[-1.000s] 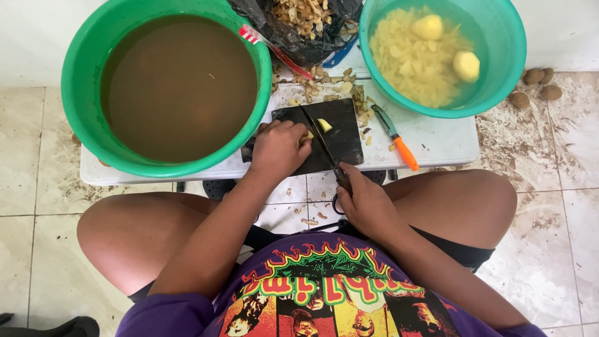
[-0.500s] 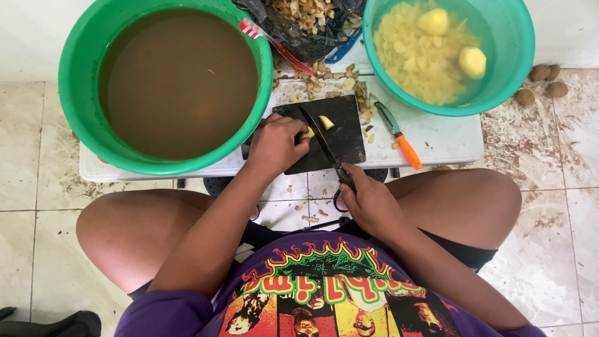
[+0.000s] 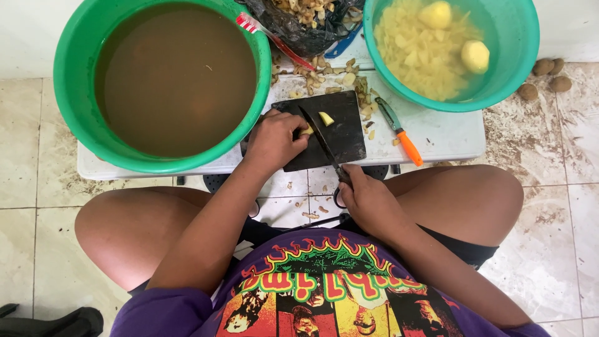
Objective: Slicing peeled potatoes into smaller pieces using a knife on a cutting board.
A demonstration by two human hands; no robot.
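A black cutting board lies on a low white table in front of me. My left hand presses a small yellow potato piece onto the board. My right hand grips the handle of a dark knife whose blade slants across the board beside that piece. Another cut yellow piece lies loose on the board just right of the blade.
A big green basin of brown water stands at the left. A teal basin at the right holds cut and peeled potatoes in water. An orange-handled peeler, peel scraps, a black bag of peelings and unpeeled potatoes on the floor.
The view has shifted slightly. The knife blade and my left hand stay on the board; one cut piece now lies apart to the right of the blade.
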